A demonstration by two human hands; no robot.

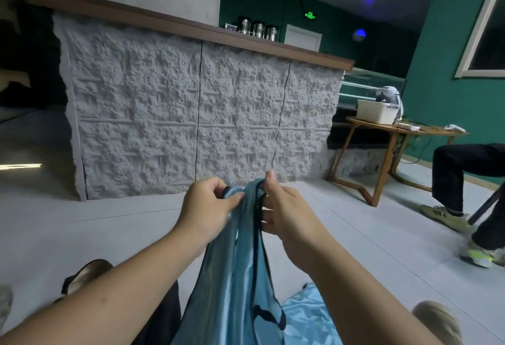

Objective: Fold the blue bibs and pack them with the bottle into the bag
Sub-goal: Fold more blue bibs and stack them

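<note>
While both hands, left and right, pinch the shiny light-blue, dark-trimmed fabric bib, align its shoulder straps evenly before folding.

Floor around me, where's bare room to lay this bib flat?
Bare floor lies between the left hand and the stone counter. Another patch runs right of the right hand, short of the wooden table. Below, another blue bib crowds it.

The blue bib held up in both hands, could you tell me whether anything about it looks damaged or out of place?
Nothing looks damaged. The blue bib hangs bunched rather than flat, its dark-trimmed straps pinched by the left hand and right hand. More blue cloth lies crumpled below, unfolded.
</note>
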